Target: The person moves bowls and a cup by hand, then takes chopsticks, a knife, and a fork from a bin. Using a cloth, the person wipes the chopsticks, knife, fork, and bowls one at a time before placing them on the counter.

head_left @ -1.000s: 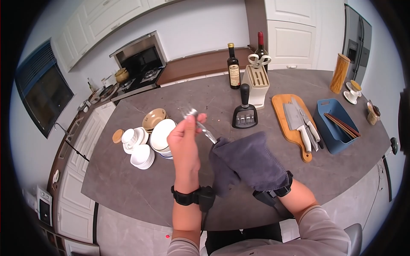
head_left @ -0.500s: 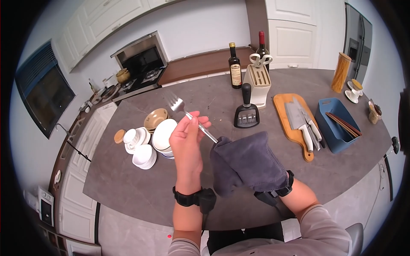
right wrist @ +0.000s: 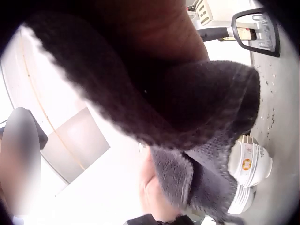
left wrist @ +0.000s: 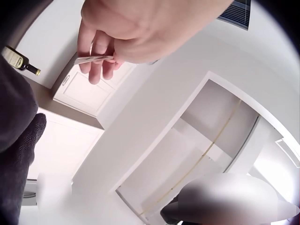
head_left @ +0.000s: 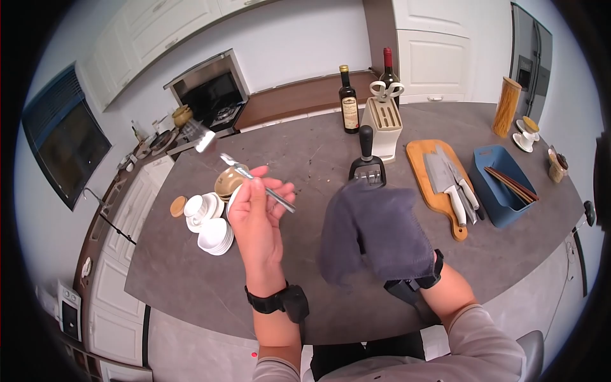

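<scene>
A metal fork (head_left: pixel 238 169) is pinched between the thumb and fingers of my left hand (head_left: pixel 258 229), above the left part of the table. The fork's tines point up and left and are blurred; its handle end sticks out to the right. A dark grey cloth (head_left: pixel 394 229) covers my right hand (right wrist: pixel 159 33), hanging around it like a loose mitt. The right palm shows in the right wrist view, but its fingers are hidden in the cloth. A gap separates the cloth from the fork. In the left wrist view, the left fingertips hold the fork (left wrist: pixel 93 59).
White bowls (head_left: pixel 215 237) and brown bowls (head_left: pixel 230 181) stand at left. Beyond the cloth are a black-handled masher-like tool (head_left: pixel 366 169), a knife block (head_left: pixel 382 130) and a bottle (head_left: pixel 349 108). Right of it are a cutting board (head_left: pixel 439 204) with knives and a blue bin (head_left: pixel 493 156) holding chopsticks.
The left hand has moved left with the fork, drawing its handle away from the cloth. The cloth has shifted slightly right and now overlaps the black-handled tool in the head view.
</scene>
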`<state>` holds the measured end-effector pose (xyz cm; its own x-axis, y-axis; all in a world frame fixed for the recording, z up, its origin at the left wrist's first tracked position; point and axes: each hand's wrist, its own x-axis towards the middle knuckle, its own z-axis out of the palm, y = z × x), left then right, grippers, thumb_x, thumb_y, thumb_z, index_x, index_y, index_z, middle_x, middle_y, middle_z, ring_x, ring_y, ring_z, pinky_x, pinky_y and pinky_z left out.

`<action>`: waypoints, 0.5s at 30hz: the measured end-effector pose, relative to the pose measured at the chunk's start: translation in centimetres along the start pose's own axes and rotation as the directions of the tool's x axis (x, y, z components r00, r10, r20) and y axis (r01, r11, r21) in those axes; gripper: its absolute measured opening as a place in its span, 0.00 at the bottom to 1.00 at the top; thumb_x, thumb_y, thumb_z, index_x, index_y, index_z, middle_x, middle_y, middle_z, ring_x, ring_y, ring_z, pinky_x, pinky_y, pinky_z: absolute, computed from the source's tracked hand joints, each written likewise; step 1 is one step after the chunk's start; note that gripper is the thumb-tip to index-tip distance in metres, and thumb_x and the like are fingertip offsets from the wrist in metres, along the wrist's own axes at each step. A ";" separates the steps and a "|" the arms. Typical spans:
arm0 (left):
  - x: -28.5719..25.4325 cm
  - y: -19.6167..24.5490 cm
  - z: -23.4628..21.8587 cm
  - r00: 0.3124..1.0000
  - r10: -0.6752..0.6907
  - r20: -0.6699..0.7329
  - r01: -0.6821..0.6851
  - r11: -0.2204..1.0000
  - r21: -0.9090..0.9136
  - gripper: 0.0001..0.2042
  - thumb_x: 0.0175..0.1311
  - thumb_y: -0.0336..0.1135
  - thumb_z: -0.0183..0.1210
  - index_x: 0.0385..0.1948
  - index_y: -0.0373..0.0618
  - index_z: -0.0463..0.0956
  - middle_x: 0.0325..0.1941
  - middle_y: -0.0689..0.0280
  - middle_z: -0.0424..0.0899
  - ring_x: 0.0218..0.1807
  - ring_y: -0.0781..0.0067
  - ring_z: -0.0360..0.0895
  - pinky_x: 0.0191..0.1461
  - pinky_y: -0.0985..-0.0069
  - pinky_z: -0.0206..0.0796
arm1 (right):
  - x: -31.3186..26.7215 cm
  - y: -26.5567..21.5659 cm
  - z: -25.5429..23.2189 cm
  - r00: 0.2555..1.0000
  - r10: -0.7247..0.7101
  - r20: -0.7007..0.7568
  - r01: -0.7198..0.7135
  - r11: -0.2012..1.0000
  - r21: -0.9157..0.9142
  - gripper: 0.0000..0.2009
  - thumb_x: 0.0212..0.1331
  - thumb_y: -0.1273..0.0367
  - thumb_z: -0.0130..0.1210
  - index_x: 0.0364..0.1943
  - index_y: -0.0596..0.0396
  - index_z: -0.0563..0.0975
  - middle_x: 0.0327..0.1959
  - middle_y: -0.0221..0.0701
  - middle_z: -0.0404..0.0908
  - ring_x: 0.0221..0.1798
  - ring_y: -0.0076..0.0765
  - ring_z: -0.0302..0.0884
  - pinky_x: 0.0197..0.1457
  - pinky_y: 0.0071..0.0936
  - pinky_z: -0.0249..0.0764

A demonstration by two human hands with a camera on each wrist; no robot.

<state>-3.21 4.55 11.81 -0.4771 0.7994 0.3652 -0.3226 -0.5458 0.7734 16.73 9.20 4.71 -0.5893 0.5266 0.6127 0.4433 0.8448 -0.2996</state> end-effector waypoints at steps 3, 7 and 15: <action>-1.1 -0.7 0.8 0.959 -0.209 0.190 0.152 0.948 0.280 0.11 0.67 0.33 0.52 0.43 0.33 0.74 0.29 0.62 0.82 0.30 0.73 0.81 0.32 0.81 0.74 | -0.6 1.1 0.0 0.976 0.167 -0.140 -0.119 0.946 0.302 0.25 0.59 0.66 0.54 0.60 0.60 0.64 0.52 0.40 0.72 0.54 0.39 0.71 0.54 0.29 0.69; -2.1 -3.8 2.4 0.859 -0.358 0.366 0.215 0.901 0.378 0.11 0.61 0.30 0.58 0.40 0.32 0.78 0.30 0.61 0.83 0.28 0.75 0.81 0.31 0.82 0.72 | -0.9 0.9 -2.1 0.889 0.416 -0.191 -0.321 0.864 0.388 0.26 0.59 0.68 0.55 0.61 0.60 0.62 0.55 0.41 0.70 0.57 0.37 0.68 0.57 0.29 0.67; -3.0 -5.8 3.1 0.748 -0.489 0.448 0.118 0.763 0.635 0.09 0.63 0.30 0.57 0.36 0.31 0.79 0.23 0.62 0.82 0.23 0.78 0.79 0.27 0.84 0.70 | 0.4 -1.0 -3.9 0.921 0.347 -0.178 -0.257 0.884 0.391 0.23 0.59 0.71 0.53 0.59 0.60 0.65 0.50 0.35 0.72 0.50 0.32 0.71 0.55 0.29 0.67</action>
<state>2.68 6.09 7.84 0.1674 0.9776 0.1272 0.2168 -0.1624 0.9626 18.68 8.23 8.10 -0.2685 0.7609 0.5907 0.2796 0.6484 -0.7081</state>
